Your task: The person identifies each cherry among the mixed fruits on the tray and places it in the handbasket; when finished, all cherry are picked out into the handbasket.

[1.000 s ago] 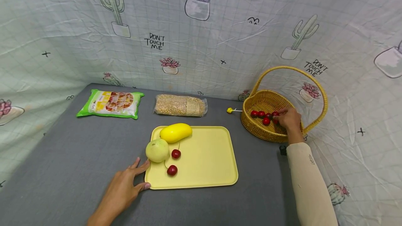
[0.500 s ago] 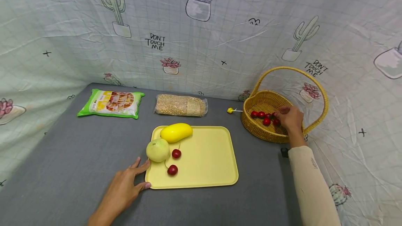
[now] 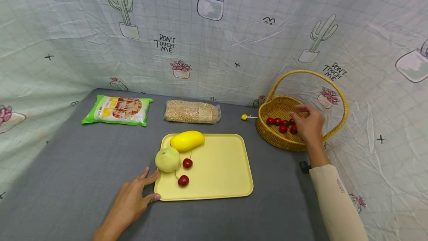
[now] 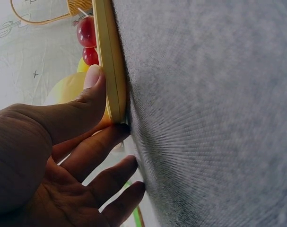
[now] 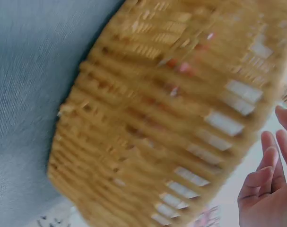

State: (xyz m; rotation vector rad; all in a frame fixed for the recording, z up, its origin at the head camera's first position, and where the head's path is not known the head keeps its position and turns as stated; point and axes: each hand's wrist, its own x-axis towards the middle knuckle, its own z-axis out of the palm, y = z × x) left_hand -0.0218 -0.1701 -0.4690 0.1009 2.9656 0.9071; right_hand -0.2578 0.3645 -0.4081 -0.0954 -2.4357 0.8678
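Observation:
My left hand point(image 3: 132, 196) touches the left edge of a yellow tray point(image 3: 220, 166). In the left wrist view, the thumb point(image 4: 95, 82) lies against the tray rim, with the other fingers spread near the table. On the tray lie a yellow mango point(image 3: 187, 141), a round pale green fruit point(image 3: 167, 159) and two stemmed cherries point(image 3: 187, 163). Over the right part of a wicker basket point(image 3: 272, 137) hovers my right hand point(image 3: 310, 124), thumb and forefinger apart, nothing visible between them. Several red cherries point(image 3: 283, 128) sit inside. The right wrist view shows the loosely bent fingers point(image 5: 259, 177) past the basket wall.
A green-edged food bag point(image 3: 118, 111) and a clear pack of grains point(image 3: 192, 112) lie along the back of the grey table point(image 3: 83, 166). A small yellow item on a white stick point(image 3: 245, 117) is left of the basket. The basket's tall handle point(image 3: 346, 107) arches above.
My right hand has risen from the cherries in the basket and drawn slightly right, its thumb and forefinger parting. The left hand and the tray have stayed put.

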